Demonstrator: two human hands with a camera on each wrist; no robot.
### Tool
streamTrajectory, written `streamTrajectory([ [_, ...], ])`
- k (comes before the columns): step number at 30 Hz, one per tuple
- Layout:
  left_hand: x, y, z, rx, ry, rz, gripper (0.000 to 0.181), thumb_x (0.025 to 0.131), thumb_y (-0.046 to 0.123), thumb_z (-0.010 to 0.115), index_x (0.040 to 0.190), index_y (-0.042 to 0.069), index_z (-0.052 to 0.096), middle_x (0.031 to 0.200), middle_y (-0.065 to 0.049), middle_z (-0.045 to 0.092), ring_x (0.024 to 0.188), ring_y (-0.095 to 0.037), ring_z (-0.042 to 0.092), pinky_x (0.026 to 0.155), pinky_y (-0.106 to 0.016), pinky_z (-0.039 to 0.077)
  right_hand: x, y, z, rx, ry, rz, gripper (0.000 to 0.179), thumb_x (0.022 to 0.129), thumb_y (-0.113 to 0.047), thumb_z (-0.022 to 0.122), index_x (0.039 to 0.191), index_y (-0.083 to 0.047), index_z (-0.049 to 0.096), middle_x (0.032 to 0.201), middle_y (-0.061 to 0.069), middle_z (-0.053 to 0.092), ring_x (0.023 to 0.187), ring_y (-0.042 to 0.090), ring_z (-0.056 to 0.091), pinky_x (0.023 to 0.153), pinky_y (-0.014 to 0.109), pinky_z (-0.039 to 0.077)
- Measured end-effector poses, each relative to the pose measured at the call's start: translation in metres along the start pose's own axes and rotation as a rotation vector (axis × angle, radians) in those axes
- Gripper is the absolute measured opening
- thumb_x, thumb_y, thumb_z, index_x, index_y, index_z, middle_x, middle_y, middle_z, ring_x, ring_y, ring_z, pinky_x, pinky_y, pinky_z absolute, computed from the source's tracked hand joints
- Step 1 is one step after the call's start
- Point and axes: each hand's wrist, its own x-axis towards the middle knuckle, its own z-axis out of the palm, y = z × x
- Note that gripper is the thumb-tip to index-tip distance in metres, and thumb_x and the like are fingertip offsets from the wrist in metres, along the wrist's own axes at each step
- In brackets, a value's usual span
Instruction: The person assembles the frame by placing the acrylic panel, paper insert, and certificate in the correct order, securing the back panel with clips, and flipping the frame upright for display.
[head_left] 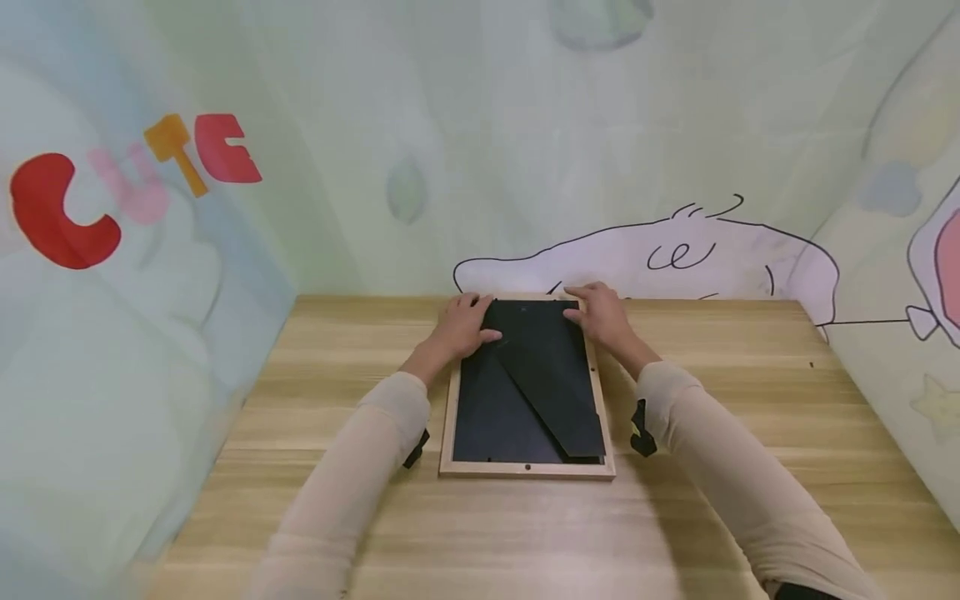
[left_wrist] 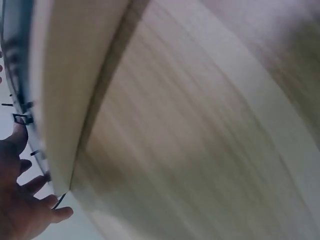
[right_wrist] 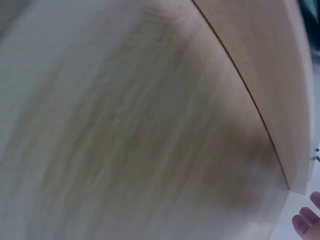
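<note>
A light wooden picture frame (head_left: 487, 469) lies face down on the table, its short side toward me. Its black backing board (head_left: 483, 408) is in the frame, with a black easel stand (head_left: 555, 392) slanting across it. At the far left corner, my left hand (head_left: 459, 327) has its thumb over the board and its fingers spread along the edge. My right hand (head_left: 603, 318) is at the far right corner, thumb by the board's edge and fingers loosely extended. The left wrist view shows the thumb touching a small dark tab (left_wrist: 22, 119). Only the right fingertips (right_wrist: 302, 222) show in the right wrist view.
The wood-grain table (head_left: 360, 517) extends around the frame. A printed backdrop (head_left: 345, 167) rises behind the table's far edge and at both sides. A black strap piece shows at the left wrist (head_left: 416, 448) and another at the right wrist (head_left: 642, 429).
</note>
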Motion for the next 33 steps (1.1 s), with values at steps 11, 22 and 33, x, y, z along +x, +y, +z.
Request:
streamTrajectory([
  [11, 0.012, -0.002, 0.003, -0.019, -0.050, -0.089, 0.078, 0.082, 0.053, 0.060, 0.147, 0.035, 0.022, 0.151, -0.006, 0.016, 0.133, -0.034, 0.017, 0.099, -0.054, 0.029, 0.002, 0.000, 0.014, -0.018, -0.047, -0.034, 0.043, 0.091, -0.018, 0.059, 0.134, -0.016, 0.052, 0.138, 0.020, 0.041, 0.126, 0.039, 0.040, 0.103, 0.053, 0.033],
  [22, 0.012, -0.008, 0.006, 0.017, -0.036, -0.073, 0.072, 0.081, 0.058, 0.058, 0.144, 0.041, 0.028, 0.151, -0.008, 0.019, 0.127, -0.036, 0.028, 0.093, -0.053, 0.035, -0.001, 0.002, 0.018, -0.146, 0.007, -0.079, 0.039, 0.092, -0.023, 0.058, 0.131, -0.022, 0.055, 0.139, 0.018, 0.046, 0.122, 0.040, 0.045, 0.102, 0.052, 0.033],
  [33, 0.007, -0.002, 0.012, 0.091, -0.033, -0.063, 0.066, 0.088, 0.059, 0.046, 0.146, 0.039, 0.023, 0.155, -0.011, 0.015, 0.133, -0.042, 0.028, 0.095, -0.061, 0.036, -0.002, 0.005, 0.019, -0.238, 0.006, -0.051, 0.036, 0.094, -0.027, 0.055, 0.130, -0.029, 0.054, 0.142, 0.006, 0.046, 0.114, 0.042, 0.045, 0.089, 0.055, 0.039],
])
